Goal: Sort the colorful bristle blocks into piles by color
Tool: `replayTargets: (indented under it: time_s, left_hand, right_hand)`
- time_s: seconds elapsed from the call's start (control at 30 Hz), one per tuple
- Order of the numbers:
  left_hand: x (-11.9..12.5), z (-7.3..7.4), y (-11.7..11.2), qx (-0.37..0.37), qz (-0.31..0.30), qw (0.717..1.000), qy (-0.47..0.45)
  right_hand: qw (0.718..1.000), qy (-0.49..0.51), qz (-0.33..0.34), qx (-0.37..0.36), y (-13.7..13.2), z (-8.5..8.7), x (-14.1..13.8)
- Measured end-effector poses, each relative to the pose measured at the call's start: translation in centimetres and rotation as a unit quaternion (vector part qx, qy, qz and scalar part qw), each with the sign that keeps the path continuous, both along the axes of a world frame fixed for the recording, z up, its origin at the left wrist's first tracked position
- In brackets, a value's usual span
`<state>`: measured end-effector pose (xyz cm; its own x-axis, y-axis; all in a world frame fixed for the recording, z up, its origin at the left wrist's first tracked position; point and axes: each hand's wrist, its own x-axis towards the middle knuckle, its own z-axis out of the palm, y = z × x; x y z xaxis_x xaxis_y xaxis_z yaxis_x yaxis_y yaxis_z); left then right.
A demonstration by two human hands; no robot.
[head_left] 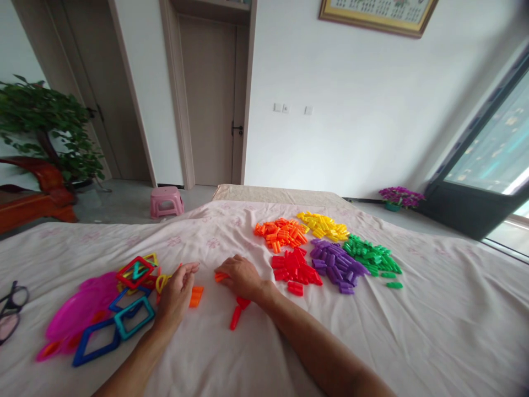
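Observation:
My right hand [241, 274] is palm down on the cloth, its fingertips closed over an orange plastic block [220, 277]. Just below its wrist lie red pieces [235, 318], partly covered by the hand. My left hand [177, 289] rests on its edge, palm turned inward, fingers loosely extended with nothing visible in them. Beside it sits another orange block [196, 296]. Past its knuckles are a yellow ring-like piece [162, 283] and several magnetic frame tiles, including a red square [134, 272], a teal square [134, 318] and a blue one [97, 342].
A magenta plastic tray [68, 314] lies under the tiles, with glasses [14, 309] at far left. Sorted piles stand right of centre: orange [281, 233], yellow [324, 225], red [295, 266], purple [334, 262] and green [372, 253]. A wrinkled cloth [413, 331] covers the surface.

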<state>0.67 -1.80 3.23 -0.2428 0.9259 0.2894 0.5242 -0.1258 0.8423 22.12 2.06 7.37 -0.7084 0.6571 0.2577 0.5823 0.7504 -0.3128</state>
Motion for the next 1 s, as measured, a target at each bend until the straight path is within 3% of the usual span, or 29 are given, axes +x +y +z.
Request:
replayTargets:
  time_s: [0.17,0.3,0.5,0.6,0.67,0.77,0.9,1.0]
  left_hand:
    - [-0.1,-0.4,0.2,0.005,-0.001,1.0,-0.01]
    - [-0.1,-0.6,0.1,-0.003,-0.007,1.0,-0.025]
    - [-0.1,-0.9,0.3,0.0,-0.015,0.999,-0.04]
    - [-0.2,-1.0,0.4,0.005,-0.015,0.999,-0.049]
    - [-0.2,-1.0,0.4,0.006,-0.014,0.999,-0.051]
    - [-0.1,-0.6,0.2,-0.003,-0.002,0.999,-0.052]
    - [0.3,0.1,-0.5,-0.006,0.007,0.994,-0.106]
    - [0.6,0.7,-0.8,0.008,0.008,0.988,-0.153]
  right_hand:
    - [0.998,0.01,-0.059,-0.02,0.1,0.2,1.2]
    - [0.98,0.094,-0.175,-0.02,1.4,0.9,3.7]
    - [0.902,0.209,-0.375,0.039,5.9,2.0,10.2]
    - [0.864,0.285,-0.412,0.042,7.2,2.1,12.5]
    - [0.861,0.311,-0.4,0.038,7.2,2.0,12.5]
    - [0.898,0.281,-0.339,0.018,5.8,1.7,10.0]
    - [0.963,0.195,-0.18,-0.055,2.0,1.2,4.3]
    - [0.989,0.124,-0.051,-0.06,-1.1,1.1,0.6]
